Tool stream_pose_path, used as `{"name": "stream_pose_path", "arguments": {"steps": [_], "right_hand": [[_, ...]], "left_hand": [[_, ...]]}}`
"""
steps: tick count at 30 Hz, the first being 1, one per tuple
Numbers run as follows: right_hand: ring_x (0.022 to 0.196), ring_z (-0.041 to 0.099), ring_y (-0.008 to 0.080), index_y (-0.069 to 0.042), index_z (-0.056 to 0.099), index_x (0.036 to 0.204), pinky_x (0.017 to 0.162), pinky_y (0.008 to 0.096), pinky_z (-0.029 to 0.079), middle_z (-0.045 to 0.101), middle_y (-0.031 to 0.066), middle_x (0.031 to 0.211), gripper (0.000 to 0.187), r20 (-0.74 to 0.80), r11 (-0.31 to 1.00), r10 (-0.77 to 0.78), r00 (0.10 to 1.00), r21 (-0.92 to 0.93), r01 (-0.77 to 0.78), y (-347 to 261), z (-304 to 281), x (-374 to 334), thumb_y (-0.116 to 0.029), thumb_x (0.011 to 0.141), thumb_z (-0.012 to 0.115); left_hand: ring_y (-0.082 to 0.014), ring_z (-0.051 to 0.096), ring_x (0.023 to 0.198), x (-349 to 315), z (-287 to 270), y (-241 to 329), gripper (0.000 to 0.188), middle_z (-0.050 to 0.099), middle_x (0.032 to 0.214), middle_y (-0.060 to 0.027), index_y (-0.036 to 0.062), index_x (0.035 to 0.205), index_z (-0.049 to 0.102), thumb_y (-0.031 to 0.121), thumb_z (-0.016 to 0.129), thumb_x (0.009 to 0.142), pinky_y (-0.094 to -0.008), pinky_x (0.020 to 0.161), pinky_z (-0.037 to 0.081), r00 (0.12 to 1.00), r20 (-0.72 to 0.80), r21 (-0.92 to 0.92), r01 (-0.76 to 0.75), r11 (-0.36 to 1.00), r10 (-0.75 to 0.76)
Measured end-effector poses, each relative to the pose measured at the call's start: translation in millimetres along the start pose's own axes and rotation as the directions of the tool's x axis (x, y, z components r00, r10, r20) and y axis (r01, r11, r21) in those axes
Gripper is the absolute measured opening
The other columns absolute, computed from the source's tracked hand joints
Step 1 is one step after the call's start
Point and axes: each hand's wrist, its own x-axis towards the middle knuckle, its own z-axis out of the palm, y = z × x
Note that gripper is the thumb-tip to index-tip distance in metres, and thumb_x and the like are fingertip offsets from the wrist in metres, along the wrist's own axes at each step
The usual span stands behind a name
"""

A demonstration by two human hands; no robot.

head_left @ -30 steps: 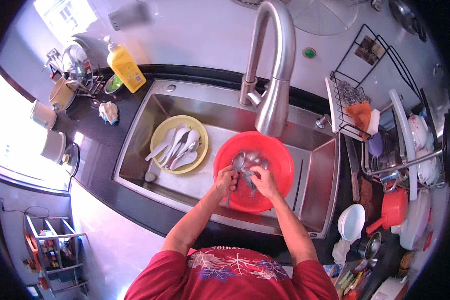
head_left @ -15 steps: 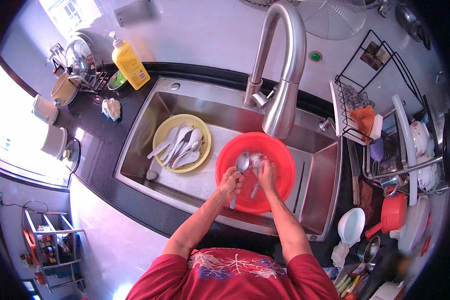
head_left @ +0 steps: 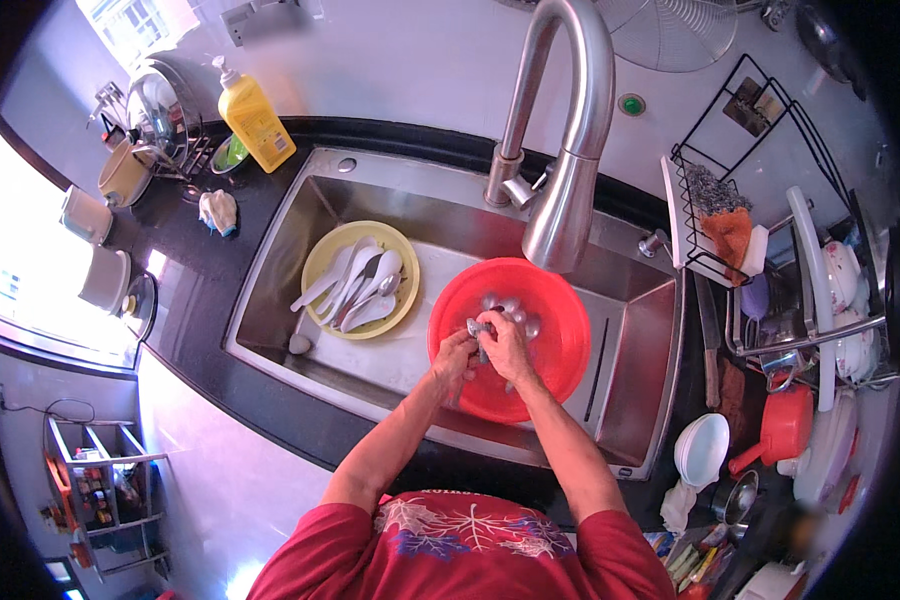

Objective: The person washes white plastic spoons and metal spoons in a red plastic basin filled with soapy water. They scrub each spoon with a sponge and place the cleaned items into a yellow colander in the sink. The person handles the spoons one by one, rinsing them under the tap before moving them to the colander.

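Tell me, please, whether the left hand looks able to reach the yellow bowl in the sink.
Probably yes: nothing tall stands between the left hand and the yellow bowl, though that hand seems occupied with a spoon.

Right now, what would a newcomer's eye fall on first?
Probably the bright red basin right of centre in the sink, where the left hand and right hand meet at a metal spoon. Next, the yellow bowl of pale spoons to its left, and the tall steel faucet arching up behind the basin.
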Motion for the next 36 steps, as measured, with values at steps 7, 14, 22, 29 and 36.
{"name": "stream_pose_path", "arguments": {"steps": [7, 14, 22, 29, 36], "right_hand": [[0.082, 0.053, 0.0325, -0.002, 0.053, 0.087, 0.071, 0.0411, 0.042, 0.055, 0.0181, 0.085, 0.018, -0.319, 0.966, 0.233, 0.919, -0.033, -0.257, 62, -2, 4, -0.004, 0.069, 0.054], [0.082, 0.054, 0.0312, -0.003, 0.052, 0.085, 0.069, 0.0396, 0.043, 0.056, 0.0155, 0.081, 0.023, 0.485, 0.919, 0.177, 0.857, -0.392, 0.031, 94, 15, -58, -0.006, 0.063, 0.057], [0.076, 0.052, 0.0120, -0.004, 0.052, 0.089, 0.066, 0.0240, 0.041, 0.054, 0.0042, 0.078, 0.016, 0.113, 0.928, 0.056, 0.992, 0.361, -0.093, -36, -36, -24, 0.002, 0.074, 0.052], [0.082, 0.055, 0.0194, -0.002, 0.056, 0.091, 0.072, 0.0314, 0.043, 0.058, 0.0096, 0.088, 0.016, -0.259, 0.992, -0.095, 0.961, 0.059, 0.114, -19, -7, 14, -0.002, 0.076, 0.052], [0.078, 0.054, 0.0330, -0.002, 0.056, 0.084, 0.074, 0.0413, 0.042, 0.057, 0.0169, 0.079, 0.016, -0.244, 0.959, 0.039, 0.969, -0.264, -0.106, 78, 22, -18, -0.008, 0.069, 0.053]], "left_hand": [[-0.0040, 0.032, 0.043, -6, -5, 7, 0.004, 0.044, 0.062, 0.0034, 0.0139, 0.082, 0.048, 0.017, 0.049, 0.085, -0.0177, 0.033, 0.022, 0.999, 0.039, -0.063, -0.004, 0.998, 0.007], [-0.0056, 0.031, 0.041, 5, -4, 3, 0.009, 0.043, 0.058, 0.0041, 0.0159, 0.081, 0.048, 0.022, 0.046, 0.086, -0.0184, 0.033, 0.021, 0.998, -0.062, -0.028, 0.003, 1.000, -0.004], [-0.0043, 0.031, 0.041, 3, -2, 8, 0.012, 0.038, 0.053, 0.0073, 0.0194, 0.091, 0.055, 0.024, 0.047, 0.084, -0.0186, 0.033, 0.021, 0.996, 0.014, -0.041, -0.085, 0.996, 0.085], [-0.0016, 0.030, 0.043, -3, 0, 9, 0.013, 0.043, 0.058, 0.0079, 0.0191, 0.075, 0.052, 0.027, 0.046, 0.083, -0.0173, 0.037, 0.022, 0.992, 0.122, 0.050, -0.022, 0.999, 0.016], [-0.0040, 0.025, 0.042, -13, 1, 30, 0.019, 0.042, 0.060, 0.0059, 0.0189, 0.078, 0.049, 0.037, 0.046, 0.083, -0.0188, 0.036, 0.017, 0.955, 0.297, -0.239, 0.091, 0.967, -0.016]]}}
